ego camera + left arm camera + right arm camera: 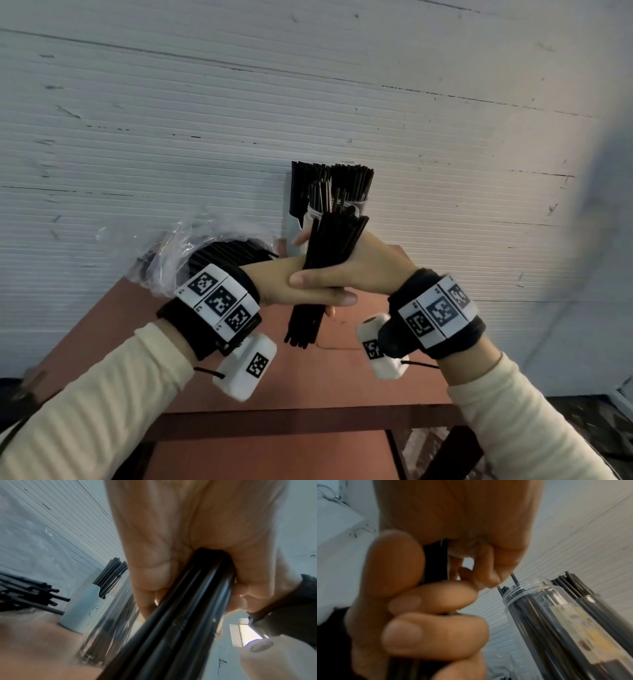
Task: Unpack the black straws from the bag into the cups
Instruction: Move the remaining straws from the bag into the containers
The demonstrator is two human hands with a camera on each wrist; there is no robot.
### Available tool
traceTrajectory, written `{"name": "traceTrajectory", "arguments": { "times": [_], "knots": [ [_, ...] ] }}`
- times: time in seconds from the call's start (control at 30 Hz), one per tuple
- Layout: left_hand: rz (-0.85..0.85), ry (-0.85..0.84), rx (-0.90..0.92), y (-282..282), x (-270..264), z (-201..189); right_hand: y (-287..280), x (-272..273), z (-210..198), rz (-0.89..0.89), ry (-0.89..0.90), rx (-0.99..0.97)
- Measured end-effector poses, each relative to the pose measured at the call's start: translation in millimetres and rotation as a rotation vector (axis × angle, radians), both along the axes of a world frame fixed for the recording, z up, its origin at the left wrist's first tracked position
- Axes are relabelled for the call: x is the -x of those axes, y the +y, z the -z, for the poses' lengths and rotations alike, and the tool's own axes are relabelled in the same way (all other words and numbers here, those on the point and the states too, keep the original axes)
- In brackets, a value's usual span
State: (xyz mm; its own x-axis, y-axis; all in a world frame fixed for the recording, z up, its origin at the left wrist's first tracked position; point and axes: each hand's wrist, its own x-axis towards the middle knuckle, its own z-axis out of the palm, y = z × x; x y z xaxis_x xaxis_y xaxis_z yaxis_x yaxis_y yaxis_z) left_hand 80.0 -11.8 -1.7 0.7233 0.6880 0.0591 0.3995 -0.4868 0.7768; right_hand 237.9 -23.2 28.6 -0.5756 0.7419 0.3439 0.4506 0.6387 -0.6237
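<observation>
- While both hands meet over the reddish table (342,383), they share one bundle of black straws (329,246), held upright and tilted slightly to the right.
- The left hand (291,284) reaches in from the left with its forearm nearly level; its fingers are curled round the lower part of the bundle, as the left wrist view shows.
- The right hand (359,267) comes in from the right, its thumb laid across the back of the left hand and its fingers wrapped round the bundle from behind.
- The straw ends hang free below both hands, above the table.
- Just behind the hands stand the cups (342,209): a clear one and others beside it, all holding upright black straws, against the white ribbed wall (171,120).
- To the left lies the clear plastic bag (191,246), with more black straws inside, partly hidden by the left wrist.
- Both arms wear cream sleeves (102,411).
</observation>
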Motion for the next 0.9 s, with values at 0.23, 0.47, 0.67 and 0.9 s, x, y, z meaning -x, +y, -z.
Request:
{"name": "traceTrajectory", "arguments": {
  "times": [0.23,0.47,0.67,0.9],
  "knots": [
    [-0.187,-0.381,0.022,19,-20,9,14,-13,-10,0.129,0.249,-0.138],
    [-0.683,-0.502,-0.536,53,-33,17,40,-45,-65,0.331,0.721,-0.212],
    [-0.641,-0.428,-0.163,87,-31,20,84,-45,-82,0.407,0.794,-0.139],
    [-0.603,-0.338,-0.106,93,-22,23,116,-34,-91,0.472,0.693,-0.098]
  ]
}}
